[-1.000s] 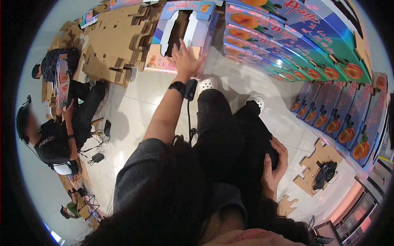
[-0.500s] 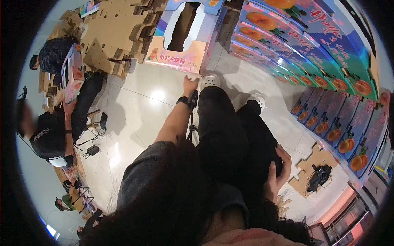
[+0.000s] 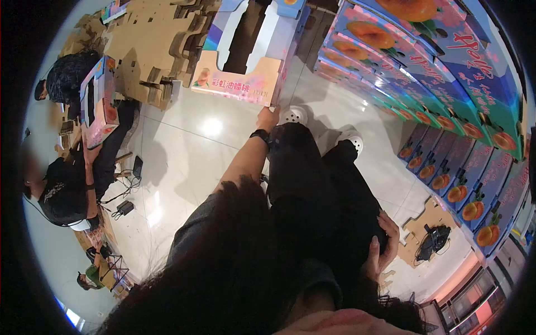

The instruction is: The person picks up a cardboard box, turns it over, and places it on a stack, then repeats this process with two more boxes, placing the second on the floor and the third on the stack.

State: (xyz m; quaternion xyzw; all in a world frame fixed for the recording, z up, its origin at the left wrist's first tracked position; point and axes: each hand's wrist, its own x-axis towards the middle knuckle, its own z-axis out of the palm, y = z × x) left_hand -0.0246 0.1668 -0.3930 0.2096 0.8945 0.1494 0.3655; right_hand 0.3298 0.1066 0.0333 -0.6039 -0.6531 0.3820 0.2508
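Observation:
A printed cardboard fruit box point(image 3: 231, 86) with a long cut-out in its top sits on the floor at the upper middle. My left hand point(image 3: 269, 118), with a dark watch on its wrist, is closed at the box's near right corner; the fingertips are partly hidden there. On my right leg rests my right hand point(image 3: 386, 245), its thumb and fingers apart and nothing held. My white shoe point(image 3: 293, 115) is just beside the left hand.
Stacked printed fruit boxes point(image 3: 435, 72) line the right side. Flat brown cardboard point(image 3: 148, 44) lies at the upper left. Another person point(image 3: 67, 192) sits at the left, with a printed box point(image 3: 100, 106) by their arm. Black cables point(image 3: 434, 243) lie on cardboard at the lower right.
My left hand has moved up to the box's corner and closed on it. The box sits slightly lower and further left in view. My right hand stays on my leg.

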